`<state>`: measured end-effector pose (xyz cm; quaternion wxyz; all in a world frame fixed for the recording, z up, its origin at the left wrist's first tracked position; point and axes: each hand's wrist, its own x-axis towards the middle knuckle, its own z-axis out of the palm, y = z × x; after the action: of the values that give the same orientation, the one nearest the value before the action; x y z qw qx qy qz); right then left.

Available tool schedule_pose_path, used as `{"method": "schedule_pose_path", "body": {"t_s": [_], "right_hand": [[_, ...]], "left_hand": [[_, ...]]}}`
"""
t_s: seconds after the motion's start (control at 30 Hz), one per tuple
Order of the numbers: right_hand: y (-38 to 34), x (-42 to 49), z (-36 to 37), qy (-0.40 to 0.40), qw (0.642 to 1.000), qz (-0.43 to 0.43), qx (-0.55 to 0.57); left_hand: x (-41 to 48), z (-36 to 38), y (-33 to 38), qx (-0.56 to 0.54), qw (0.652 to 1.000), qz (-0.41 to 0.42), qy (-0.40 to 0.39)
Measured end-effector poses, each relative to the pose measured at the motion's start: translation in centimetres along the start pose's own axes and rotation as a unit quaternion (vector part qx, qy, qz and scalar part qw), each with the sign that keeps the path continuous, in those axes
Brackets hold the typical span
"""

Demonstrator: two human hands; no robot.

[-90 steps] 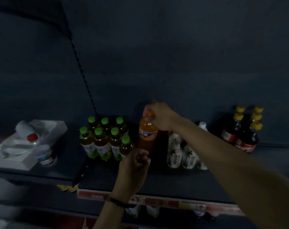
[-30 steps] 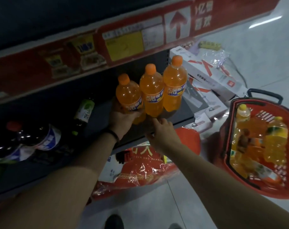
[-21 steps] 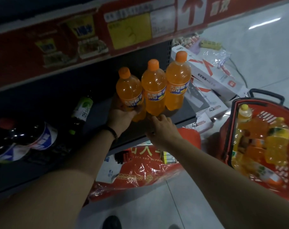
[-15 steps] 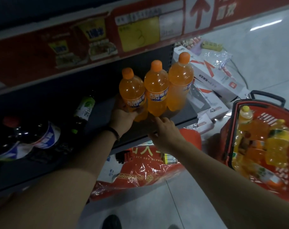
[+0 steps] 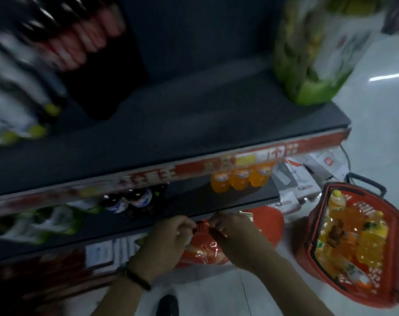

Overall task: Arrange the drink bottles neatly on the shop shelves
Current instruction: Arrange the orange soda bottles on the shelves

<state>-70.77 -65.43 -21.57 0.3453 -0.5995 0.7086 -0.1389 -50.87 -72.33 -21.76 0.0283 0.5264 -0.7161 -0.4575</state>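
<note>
Bottles (image 5: 239,180) shelved, well apart from fingers (image 5: 183,224)

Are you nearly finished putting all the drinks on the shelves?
Not nearly. Done: three orange soda bottles stand in a row on the lower shelf. In hand: the left hand and right hand pinch the top of a red plastic bag, not a bottle. Left: the red basket holds many orange and yellow drink bottles.

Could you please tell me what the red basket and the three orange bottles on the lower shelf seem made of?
The red basket looks like rigid moulded plastic, fairly matt, by its even red walls. The three orange bottles seem clear glossy plastic: the drink's colour shows through, though blur leaves this open.
</note>
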Motion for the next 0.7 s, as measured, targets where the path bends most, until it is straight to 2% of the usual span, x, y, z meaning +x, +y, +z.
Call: {"method": "schedule_pose_path", "body": {"t_s": [0.13,0.27,0.33,0.4,0.53,0.6,0.7], "right_hand": [[-10.6,-3.0,-3.9,0.009,0.997,-0.07,0.025],[-21.7,-3.1,-6.0,0.006,0.99,-0.132,0.041],[-27.3,-2.4,-5.8,0.029,0.986,-0.156,0.057],[-33.0,-1.3,-5.0,0.043,0.982,-0.168,0.081],[-44.2,3.0,-3.4,0.016,0.98,-0.175,0.09],[-49.3,6.6,-2.9,0.051,0.975,-0.199,0.082],[-56.6,12.4,-3.0,0.104,0.971,-0.211,0.051]], "left_hand": [[-10.3,-9.0,3.8,0.01,1.0,0.019,0.014],[-16.0,-18.8,3.9,0.006,0.992,0.041,0.118],[-17.7,-23.2,2.1,0.011,0.983,0.055,0.174],[-18.7,-27.3,-0.3,0.019,0.979,0.055,0.196],[-19.4,-35.9,-5.7,0.04,0.965,0.043,0.254],[-19.2,-39.8,-8.3,0.078,0.952,0.044,0.293],[-17.9,-44.4,-10.8,0.015,0.943,0.04,0.331]]}}
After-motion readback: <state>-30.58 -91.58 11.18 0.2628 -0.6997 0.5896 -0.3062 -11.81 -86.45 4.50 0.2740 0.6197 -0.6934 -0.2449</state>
